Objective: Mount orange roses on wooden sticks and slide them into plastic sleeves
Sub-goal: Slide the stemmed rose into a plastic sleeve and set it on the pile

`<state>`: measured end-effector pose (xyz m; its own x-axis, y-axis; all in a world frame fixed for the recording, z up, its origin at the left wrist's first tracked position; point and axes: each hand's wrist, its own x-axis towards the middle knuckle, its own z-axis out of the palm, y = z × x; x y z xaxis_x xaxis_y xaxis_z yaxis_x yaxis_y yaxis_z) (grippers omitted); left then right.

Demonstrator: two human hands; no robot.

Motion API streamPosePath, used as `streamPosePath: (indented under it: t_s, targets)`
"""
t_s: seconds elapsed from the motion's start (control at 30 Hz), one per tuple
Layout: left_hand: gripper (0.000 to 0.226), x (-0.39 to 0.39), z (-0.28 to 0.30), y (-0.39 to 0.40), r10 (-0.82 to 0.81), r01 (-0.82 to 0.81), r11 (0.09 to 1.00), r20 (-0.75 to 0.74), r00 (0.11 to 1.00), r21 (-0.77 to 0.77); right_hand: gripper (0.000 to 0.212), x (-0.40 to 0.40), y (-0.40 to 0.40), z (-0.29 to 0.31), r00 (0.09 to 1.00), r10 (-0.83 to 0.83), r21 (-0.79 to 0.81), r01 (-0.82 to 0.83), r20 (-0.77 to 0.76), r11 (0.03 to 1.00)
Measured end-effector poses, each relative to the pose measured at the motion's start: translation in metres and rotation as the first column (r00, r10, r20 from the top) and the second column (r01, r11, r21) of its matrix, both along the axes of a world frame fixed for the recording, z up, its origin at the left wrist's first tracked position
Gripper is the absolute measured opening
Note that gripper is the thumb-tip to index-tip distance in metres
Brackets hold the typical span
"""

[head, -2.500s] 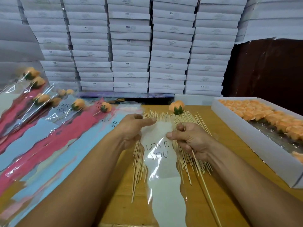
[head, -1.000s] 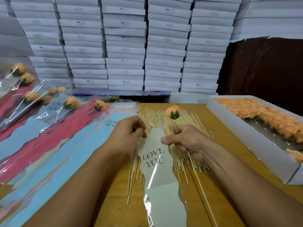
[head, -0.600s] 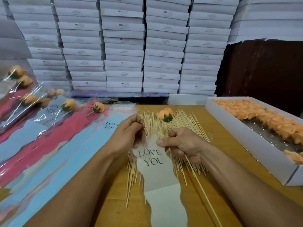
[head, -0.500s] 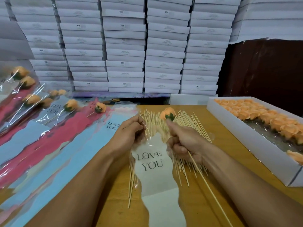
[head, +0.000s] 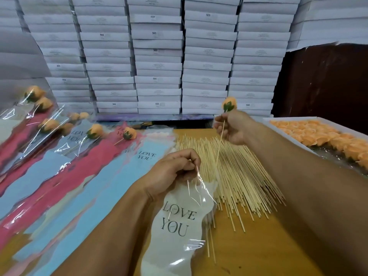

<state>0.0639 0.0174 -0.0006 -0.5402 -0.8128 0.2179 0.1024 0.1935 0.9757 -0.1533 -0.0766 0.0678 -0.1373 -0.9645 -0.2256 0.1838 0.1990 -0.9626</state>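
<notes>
Wooden table (head: 258, 255), white boxes (head: 157, 56) stacked behind; mounted rose about to enter sleeve.
Left hand (head: 171, 172) pinches the clear "LOVE YOU" plastic sleeve (head: 179, 226) mouth; right hand (head: 233, 126) fingers clamp the thin wooden stick (head: 219, 148) carrying the orange rose (head: 229, 103). Hold the mouth wide, feed the stick's tip straight.

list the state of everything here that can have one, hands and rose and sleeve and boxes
left hand: pinching the sleeve's top edge
right hand: gripping the stick, raised
orange rose: mounted on the stick, not yet sleeved
stick: tilted, lower end at the sleeve mouth
white sleeve: mouth held open, empty
loose sticks: lying piled on the table
rose box: open, holding roses
</notes>
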Motion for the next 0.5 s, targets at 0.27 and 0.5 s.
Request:
streamPosePath:
  t_s: [0.27,0.5]
  targets:
    - [0.010,0.000,-0.002,-0.003,-0.109,0.109,0.994,-0.059,0.992,0.005,0.034,-0.010,-0.036,0.025,0.979,-0.184,-0.043,0.181,-0.084,0.983]
    - [0.015,-0.002,0.000,-0.004,-0.055,0.054,0.998,-0.034,0.998,-0.036,0.025,0.014,-0.019,0.012,0.994,-0.069,-0.048,0.065,-0.085,0.997]
